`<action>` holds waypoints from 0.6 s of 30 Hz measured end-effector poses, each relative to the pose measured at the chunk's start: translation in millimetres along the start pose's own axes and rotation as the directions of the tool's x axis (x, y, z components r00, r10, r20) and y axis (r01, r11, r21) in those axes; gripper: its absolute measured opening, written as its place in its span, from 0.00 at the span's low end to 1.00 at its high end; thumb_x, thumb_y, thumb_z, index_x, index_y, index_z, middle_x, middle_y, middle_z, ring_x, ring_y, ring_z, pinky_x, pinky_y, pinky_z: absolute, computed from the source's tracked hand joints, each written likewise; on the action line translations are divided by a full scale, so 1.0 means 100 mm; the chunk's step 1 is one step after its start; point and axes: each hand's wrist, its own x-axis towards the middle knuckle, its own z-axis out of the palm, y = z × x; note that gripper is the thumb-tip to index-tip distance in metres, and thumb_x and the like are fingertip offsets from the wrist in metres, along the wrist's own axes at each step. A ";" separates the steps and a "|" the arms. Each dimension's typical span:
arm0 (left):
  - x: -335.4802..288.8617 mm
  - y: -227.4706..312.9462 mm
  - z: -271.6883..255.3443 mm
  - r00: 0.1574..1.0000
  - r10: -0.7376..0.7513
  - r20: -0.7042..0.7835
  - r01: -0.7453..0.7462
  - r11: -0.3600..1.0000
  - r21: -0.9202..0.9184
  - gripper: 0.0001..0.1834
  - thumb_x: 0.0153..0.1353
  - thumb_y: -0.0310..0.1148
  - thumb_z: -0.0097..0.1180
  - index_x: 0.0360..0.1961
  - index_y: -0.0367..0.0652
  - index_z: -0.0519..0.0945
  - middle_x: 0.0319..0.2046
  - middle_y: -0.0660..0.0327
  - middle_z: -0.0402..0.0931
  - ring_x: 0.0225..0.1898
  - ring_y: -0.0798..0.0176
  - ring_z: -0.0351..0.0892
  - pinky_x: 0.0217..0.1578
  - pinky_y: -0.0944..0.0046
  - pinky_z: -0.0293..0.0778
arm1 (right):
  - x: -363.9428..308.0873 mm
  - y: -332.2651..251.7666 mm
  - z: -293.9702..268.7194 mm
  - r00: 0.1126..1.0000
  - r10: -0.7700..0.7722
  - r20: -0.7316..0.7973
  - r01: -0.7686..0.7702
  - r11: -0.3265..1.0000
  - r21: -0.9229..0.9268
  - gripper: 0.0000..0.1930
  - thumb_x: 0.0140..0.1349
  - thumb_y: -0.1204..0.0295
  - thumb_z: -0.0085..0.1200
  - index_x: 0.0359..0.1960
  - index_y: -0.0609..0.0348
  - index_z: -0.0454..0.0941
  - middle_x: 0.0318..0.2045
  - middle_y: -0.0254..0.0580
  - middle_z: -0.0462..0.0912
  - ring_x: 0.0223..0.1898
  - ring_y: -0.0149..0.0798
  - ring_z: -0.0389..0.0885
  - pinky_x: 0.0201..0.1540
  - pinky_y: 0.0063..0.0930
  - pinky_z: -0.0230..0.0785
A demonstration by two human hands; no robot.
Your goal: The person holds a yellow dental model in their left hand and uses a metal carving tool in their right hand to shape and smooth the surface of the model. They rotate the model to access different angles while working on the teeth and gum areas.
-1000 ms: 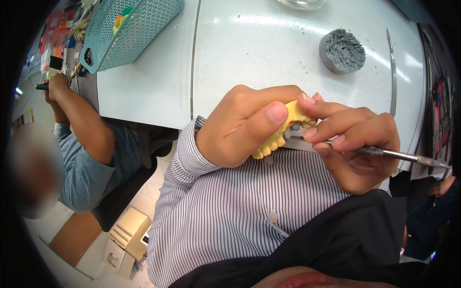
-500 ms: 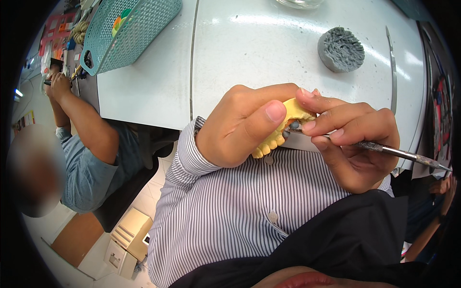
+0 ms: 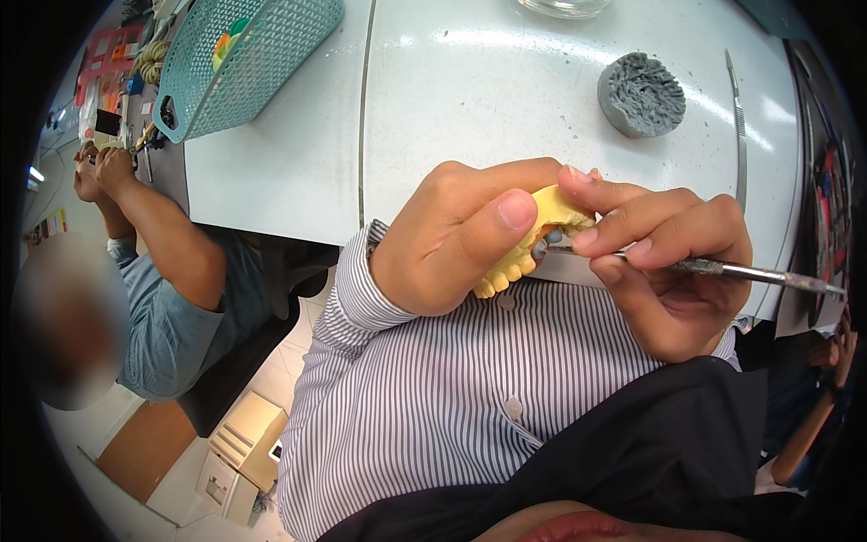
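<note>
My left hand is closed around a yellow dental model, its thumb lying along the near side. Grey wax teeth sit in the row of yellow teeth on the model. Pinched in the fingers of my right hand is a metal wax carver with a knurled handle. The carver's working tip is beside the grey teeth; whether it touches them I cannot tell. Fingers of my right hand also rest against the model's edge. A round block of grey wax, its top gouged, lies on the white table.
A second slim metal tool lies at the table's right. A blue-green plastic basket stands at the back left, and a glass dish at the far edge. One co-worker sits at left; another person's arm shows at right.
The carver has tilted slightly, its outer end now higher, and its tip has shifted a little at the grey teeth. My left hand and the model have hardly moved. The left co-worker's hands have moved apart.
</note>
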 end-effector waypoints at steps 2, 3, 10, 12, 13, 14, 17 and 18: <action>0.00 -0.01 0.00 1.000 0.001 -0.007 -0.001 1.000 -0.003 0.31 0.65 0.50 0.28 0.46 0.31 0.72 0.28 0.53 0.77 0.28 0.65 0.78 0.29 0.72 0.72 | 0.00 0.00 0.00 1.000 0.002 -0.002 -0.002 1.000 -0.012 0.13 0.50 0.89 0.53 0.32 0.60 0.64 0.29 0.50 0.79 0.47 0.51 0.77 0.56 0.44 0.64; 0.00 -0.01 0.01 1.000 0.006 -0.012 -0.006 1.000 -0.004 0.31 0.65 0.50 0.28 0.46 0.31 0.72 0.28 0.53 0.77 0.28 0.65 0.78 0.28 0.72 0.72 | 0.01 -0.01 0.00 1.000 0.004 0.006 -0.004 1.000 -0.012 0.13 0.50 0.89 0.53 0.32 0.60 0.64 0.29 0.50 0.79 0.47 0.51 0.77 0.56 0.44 0.64; 0.00 0.01 0.02 1.000 -0.022 -0.012 0.022 1.000 -0.019 0.31 0.65 0.49 0.29 0.47 0.31 0.72 0.27 0.53 0.77 0.28 0.65 0.78 0.28 0.72 0.72 | 0.01 -0.03 0.00 1.000 0.029 -0.008 -0.029 0.999 -0.014 0.14 0.50 0.89 0.53 0.32 0.60 0.64 0.29 0.50 0.79 0.46 0.51 0.77 0.57 0.45 0.64; 0.00 0.01 0.01 1.000 -0.016 -0.009 0.016 1.000 -0.013 0.31 0.65 0.49 0.29 0.47 0.31 0.72 0.27 0.53 0.77 0.28 0.65 0.78 0.28 0.72 0.72 | 0.00 -0.02 -0.02 1.000 0.020 -0.003 -0.020 1.000 0.015 0.13 0.50 0.89 0.53 0.32 0.60 0.64 0.29 0.49 0.78 0.46 0.51 0.77 0.57 0.45 0.64; 0.00 0.00 0.02 1.000 -0.010 -0.012 0.010 1.000 -0.014 0.31 0.65 0.49 0.29 0.47 0.31 0.72 0.27 0.53 0.77 0.28 0.65 0.78 0.28 0.72 0.72 | 0.00 -0.02 -0.02 1.000 0.018 0.001 -0.018 1.000 0.021 0.13 0.50 0.89 0.53 0.32 0.60 0.64 0.29 0.49 0.78 0.46 0.50 0.77 0.57 0.46 0.63; 0.00 -0.01 0.04 1.000 0.000 -0.028 -0.001 1.000 -0.022 0.31 0.65 0.49 0.29 0.46 0.31 0.72 0.27 0.53 0.77 0.28 0.65 0.78 0.27 0.72 0.72 | 0.00 -0.01 -0.02 1.000 0.016 0.006 -0.016 0.999 0.028 0.13 0.50 0.89 0.53 0.32 0.59 0.64 0.29 0.49 0.78 0.46 0.50 0.77 0.57 0.46 0.63; 0.00 -0.01 0.04 1.000 -0.005 -0.028 0.005 1.000 -0.020 0.31 0.65 0.49 0.29 0.46 0.31 0.73 0.27 0.53 0.77 0.28 0.65 0.78 0.28 0.72 0.72 | 0.00 -0.02 -0.02 1.000 0.029 0.008 -0.029 1.000 -0.002 0.13 0.50 0.89 0.53 0.31 0.59 0.64 0.29 0.49 0.78 0.46 0.50 0.78 0.57 0.47 0.63; 0.00 0.00 0.03 1.000 -0.017 -0.022 0.017 1.000 -0.018 0.31 0.65 0.49 0.29 0.46 0.31 0.73 0.27 0.53 0.77 0.28 0.65 0.78 0.28 0.72 0.72 | 0.00 -0.03 -0.01 0.999 0.035 -0.002 -0.035 0.999 -0.012 0.13 0.50 0.89 0.53 0.31 0.59 0.64 0.29 0.49 0.78 0.46 0.50 0.77 0.57 0.47 0.63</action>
